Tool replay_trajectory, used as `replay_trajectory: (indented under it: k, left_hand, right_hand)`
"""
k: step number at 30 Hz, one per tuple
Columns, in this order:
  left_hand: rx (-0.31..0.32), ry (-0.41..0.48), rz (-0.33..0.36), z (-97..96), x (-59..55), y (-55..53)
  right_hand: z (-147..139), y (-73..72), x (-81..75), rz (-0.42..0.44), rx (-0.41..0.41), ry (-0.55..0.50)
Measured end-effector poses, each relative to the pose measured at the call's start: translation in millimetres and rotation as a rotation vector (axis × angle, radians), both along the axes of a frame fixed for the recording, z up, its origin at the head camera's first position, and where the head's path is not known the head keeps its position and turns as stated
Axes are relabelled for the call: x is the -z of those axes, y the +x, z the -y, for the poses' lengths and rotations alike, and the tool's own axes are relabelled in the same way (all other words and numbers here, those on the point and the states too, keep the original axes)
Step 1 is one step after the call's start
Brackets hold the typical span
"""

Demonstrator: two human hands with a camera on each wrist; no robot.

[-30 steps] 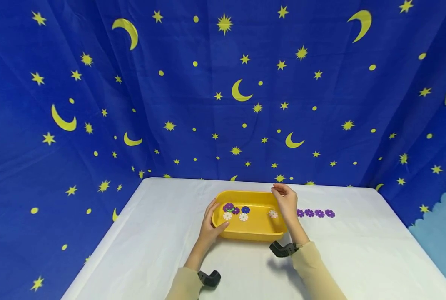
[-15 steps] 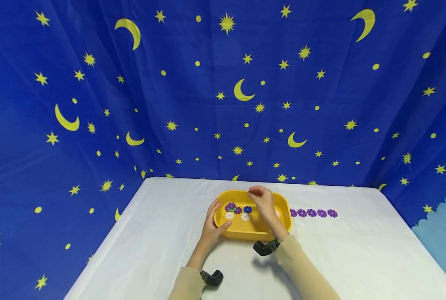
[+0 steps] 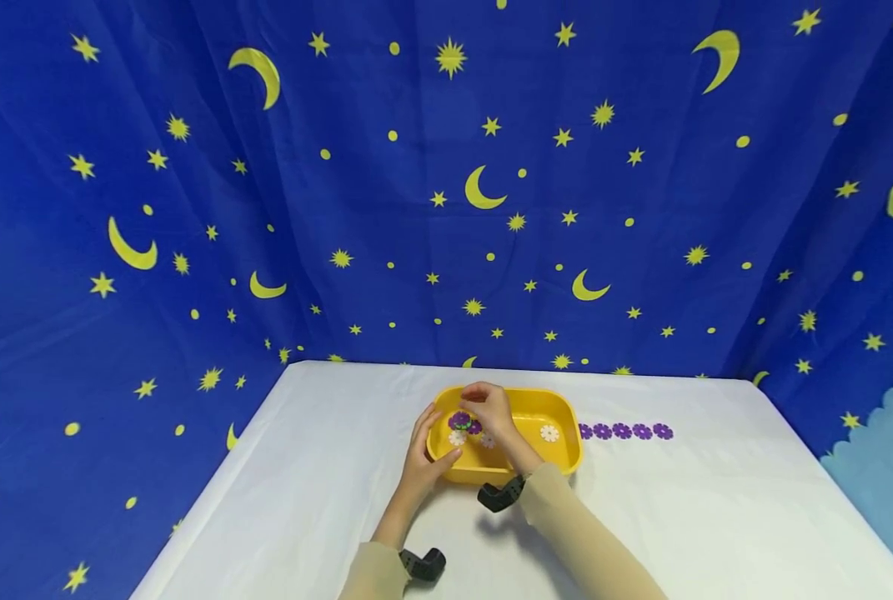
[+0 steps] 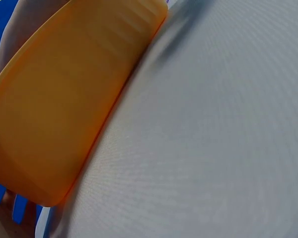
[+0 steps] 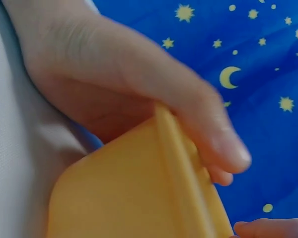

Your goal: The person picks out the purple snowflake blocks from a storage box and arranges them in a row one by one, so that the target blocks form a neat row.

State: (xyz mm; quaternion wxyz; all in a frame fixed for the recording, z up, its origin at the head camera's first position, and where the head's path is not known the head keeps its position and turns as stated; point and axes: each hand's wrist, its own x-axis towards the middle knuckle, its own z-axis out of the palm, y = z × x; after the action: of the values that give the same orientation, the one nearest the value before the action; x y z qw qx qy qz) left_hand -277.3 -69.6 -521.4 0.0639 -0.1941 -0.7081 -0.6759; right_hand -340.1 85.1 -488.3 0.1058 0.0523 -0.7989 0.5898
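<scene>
In the head view my left hand (image 3: 422,457) holds the left end of a yellow plastic tub (image 3: 559,460), its thumb over the near rim and its fingers along the left side. My right hand (image 3: 491,410) reaches over the tub, thumb and fingers bent above the left part; nothing shows between them. Purple flower-shaped pieces (image 3: 459,421) lie beneath, with a bit of green among them. Close by are a white flower piece (image 3: 457,437) and another partly covered by my right hand. A separate white flower piece (image 3: 549,433) lies at the tub's right end.
A row of several purple flower pieces (image 3: 622,431) runs along the white-covered table (image 3: 716,500) to the right of the tub. A blue curtain (image 3: 386,208) with yellow moons and stars stands behind the table and at its sides.
My right hand has moved left, from the tub's right end to above the flower pieces at its left. It now covers the blue flower piece. My left hand has stayed on the tub.
</scene>
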Motion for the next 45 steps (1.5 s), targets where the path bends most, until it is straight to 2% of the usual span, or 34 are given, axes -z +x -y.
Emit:
replay_trajectory:
  k: [5, 10, 15, 19, 23, 26, 27, 30, 34, 38, 41, 45]
  left_hand:
    - [0.011, 0.0, -0.002, -4.1, -1.5, 0.6]
    - [-0.002, -0.003, -0.005, -5.2, -0.9, 0.3]
    - [-0.01, 0.017, -0.017, -2.0, 3.1, -2.2]
    - [-0.005, 0.006, -0.009, -1.0, 4.1, -4.2]
    - [-0.006, 0.027, -0.009, -1.1, 18.8, -12.5]
    - [-0.013, 0.039, -0.013, -0.3, 31.5, -17.9]
    - [-0.015, 0.038, -0.01, -0.2, 31.7, -17.7]
    - [-0.006, 0.042, -0.009, -0.6, 28.4, -16.1]
    - [0.01, 0.038, -0.009, -0.6, 15.1, -8.9]
    - [-0.001, 0.01, 0.006, 0.8, 3.2, -1.4]
    - [0.008, 0.017, 0.02, 1.2, -0.2, -1.1]
    - [0.024, 0.038, 0.031, 1.3, -0.2, -2.6]
  right_hand:
    - [3, -4.4, 8.2, -0.017, 0.013, 0.05]
    - [5, -8.9, 15.0, -0.036, -0.012, 0.122]
    - [9, -8.1, 14.4, 0.015, -0.03, 0.093]
    - [9, -6.9, 14.1, 0.059, -0.014, 0.042]
    - [9, -8.6, 15.8, 0.091, -0.008, 0.035]
    - [10, -10.6, 20.4, 0.11, -0.022, 0.076]
    - [10, -11.1, 21.8, 0.115, -0.029, 0.093]
    - [10, -11.2, 24.1, 0.138, -0.048, 0.11]
    - [9, -9.5, 23.2, 0.153, -0.056, 0.111]
    - [9, -8.0, 23.1, 0.107, -0.086, 0.15]
    - [9, -9.0, 22.9, 0.067, -0.106, 0.187]
    - [10, -11.1, 23.0, 0.061, -0.128, 0.226]
